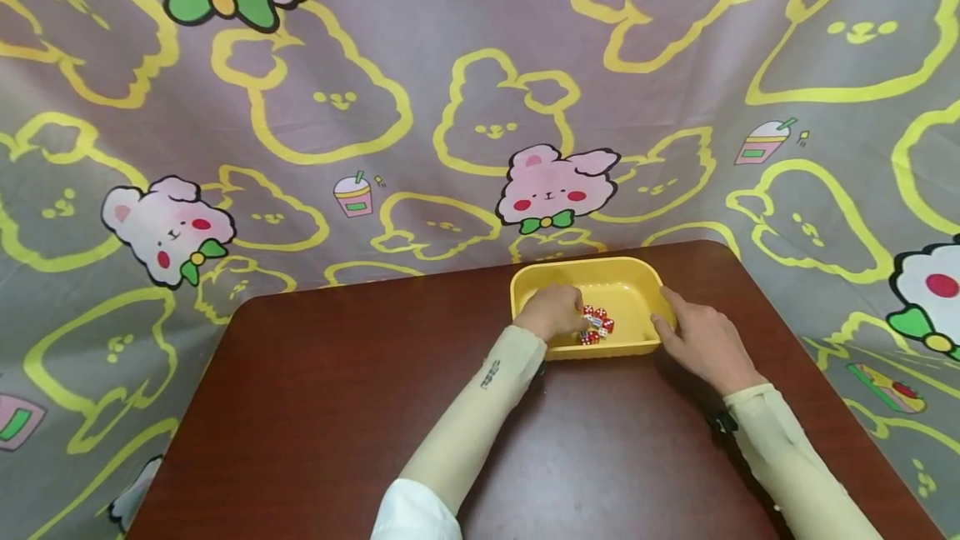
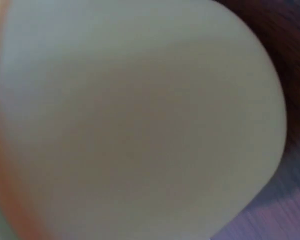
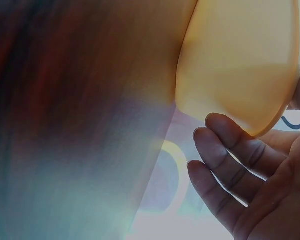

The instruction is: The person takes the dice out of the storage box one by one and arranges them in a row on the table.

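Pale sleeves cross the table; left grip partly hides yellow tub.

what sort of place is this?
Likely a makeshift recording booth, though I can't be sure: a cartoon-print cloth hangs behind and at the sides of a dark wood-look table, where a yellow tray holds small dice.

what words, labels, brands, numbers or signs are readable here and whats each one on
No readable text.
Dark print on the left sleeve: too small and blurred to read.
Dice in the yellow tray: pips show, too small to count reliably.
Backdrop: cartoon pictures, no words I can make out.
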The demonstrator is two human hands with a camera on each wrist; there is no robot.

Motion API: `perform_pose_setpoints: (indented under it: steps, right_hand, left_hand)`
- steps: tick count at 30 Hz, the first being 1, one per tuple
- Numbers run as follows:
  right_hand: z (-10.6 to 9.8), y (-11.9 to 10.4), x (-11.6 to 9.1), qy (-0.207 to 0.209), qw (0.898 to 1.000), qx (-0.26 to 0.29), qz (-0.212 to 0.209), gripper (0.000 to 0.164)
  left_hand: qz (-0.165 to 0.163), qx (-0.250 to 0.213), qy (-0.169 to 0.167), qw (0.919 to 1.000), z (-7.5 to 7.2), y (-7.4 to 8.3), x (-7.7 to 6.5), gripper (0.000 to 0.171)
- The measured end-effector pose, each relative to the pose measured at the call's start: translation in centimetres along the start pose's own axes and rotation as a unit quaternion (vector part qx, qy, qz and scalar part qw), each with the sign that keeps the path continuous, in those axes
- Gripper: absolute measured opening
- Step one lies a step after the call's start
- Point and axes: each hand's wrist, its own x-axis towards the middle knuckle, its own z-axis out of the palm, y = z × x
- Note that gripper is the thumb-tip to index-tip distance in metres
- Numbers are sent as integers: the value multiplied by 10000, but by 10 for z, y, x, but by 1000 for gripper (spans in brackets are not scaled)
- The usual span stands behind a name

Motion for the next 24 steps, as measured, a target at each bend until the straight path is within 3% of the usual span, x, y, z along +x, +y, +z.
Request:
perform_pose_setpoints:
  steps: [11,20,24]
  right_hand:
    - [1,1,1,-30,10000,29,78,53]
    - [1,1,1,-3,9998,138,163,53]
    - [1,1,0,-203,9990,253,293,54]
  left_hand:
    - [-21,194,51,9998,-1,6,-3,34]
    - [9,323,216,9992,5,3,0,31]
    - [22,307,222,9993,7,3,1,32]
